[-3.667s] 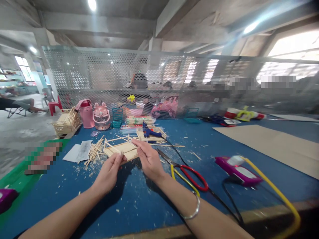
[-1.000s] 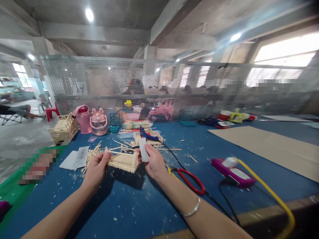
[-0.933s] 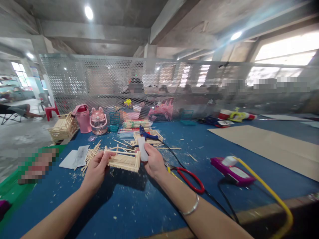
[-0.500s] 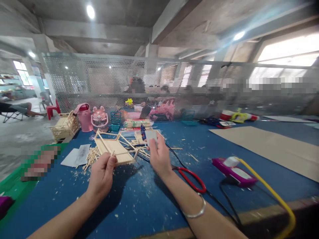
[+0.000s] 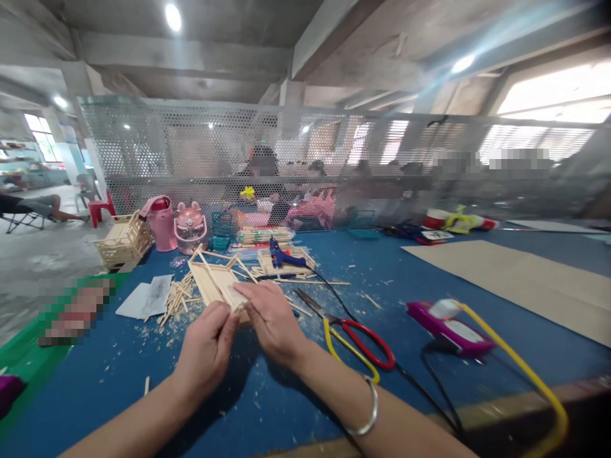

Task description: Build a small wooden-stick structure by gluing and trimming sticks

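A flat frame of glued wooden sticks (image 5: 213, 282) is tilted up off the blue table (image 5: 267, 407), its far end pointing away from me. My left hand (image 5: 209, 348) pinches the frame's near end from the left. My right hand (image 5: 270, 320) is closed on the same near corner from the right, fingers pressed together over the wood. The two hands touch each other there. What lies under the right fingers is hidden.
Red and yellow scissors (image 5: 356, 334) lie right of my hands, beside a black cord. A blue glue gun (image 5: 283, 257) rests behind the frame. Loose sticks (image 5: 175, 296), paper (image 5: 146, 299), a stick basket (image 5: 125, 238), a pink jug (image 5: 162, 222), a purple device (image 5: 451, 331), cardboard (image 5: 525, 280) and a mesh partition (image 5: 286, 159) surround the spot.
Half a second ago my right hand held a small white piece up beside the raised frame. Now the white piece is out of sight and both hands have met at the frame's near end.
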`<state>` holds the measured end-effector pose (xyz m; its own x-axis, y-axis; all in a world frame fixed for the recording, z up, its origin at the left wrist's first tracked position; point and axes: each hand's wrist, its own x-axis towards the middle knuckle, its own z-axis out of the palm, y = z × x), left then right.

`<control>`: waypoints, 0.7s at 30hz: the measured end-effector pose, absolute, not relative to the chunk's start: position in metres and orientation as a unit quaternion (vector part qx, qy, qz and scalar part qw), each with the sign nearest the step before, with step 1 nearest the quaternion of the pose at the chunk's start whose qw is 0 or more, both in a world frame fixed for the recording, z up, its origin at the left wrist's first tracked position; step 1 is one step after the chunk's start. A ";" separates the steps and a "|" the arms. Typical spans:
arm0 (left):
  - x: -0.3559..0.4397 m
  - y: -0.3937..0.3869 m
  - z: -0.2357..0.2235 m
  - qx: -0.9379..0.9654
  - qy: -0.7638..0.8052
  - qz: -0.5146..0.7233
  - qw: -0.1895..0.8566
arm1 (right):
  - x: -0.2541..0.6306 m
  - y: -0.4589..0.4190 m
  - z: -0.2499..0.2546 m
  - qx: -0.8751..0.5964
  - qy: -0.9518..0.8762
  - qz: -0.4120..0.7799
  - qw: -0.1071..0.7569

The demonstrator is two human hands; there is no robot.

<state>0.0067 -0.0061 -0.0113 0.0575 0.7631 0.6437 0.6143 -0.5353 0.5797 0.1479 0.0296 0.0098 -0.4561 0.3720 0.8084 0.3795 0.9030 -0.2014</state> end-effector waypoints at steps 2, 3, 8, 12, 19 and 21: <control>0.007 -0.007 -0.011 0.725 0.472 0.496 0.078 | 0.148 0.029 0.008 -0.203 -0.853 0.004 0.481; 0.006 -0.007 -0.011 0.724 0.471 0.498 0.078 | 0.147 0.028 0.008 -0.194 -0.855 0.004 0.480; 0.007 -0.008 -0.011 0.723 0.479 0.492 0.081 | 0.145 0.027 0.006 -0.205 -0.849 -0.002 0.488; 0.008 -0.009 -0.012 0.719 0.486 0.490 0.086 | 0.145 0.027 0.005 -0.205 -0.847 0.005 0.491; 0.006 -0.004 -0.016 0.722 0.491 0.476 0.108 | 0.145 0.026 0.005 -0.211 -0.854 0.023 0.474; 0.005 -0.003 -0.016 0.721 0.499 0.467 0.117 | 0.146 0.025 0.005 -0.214 -0.858 0.024 0.467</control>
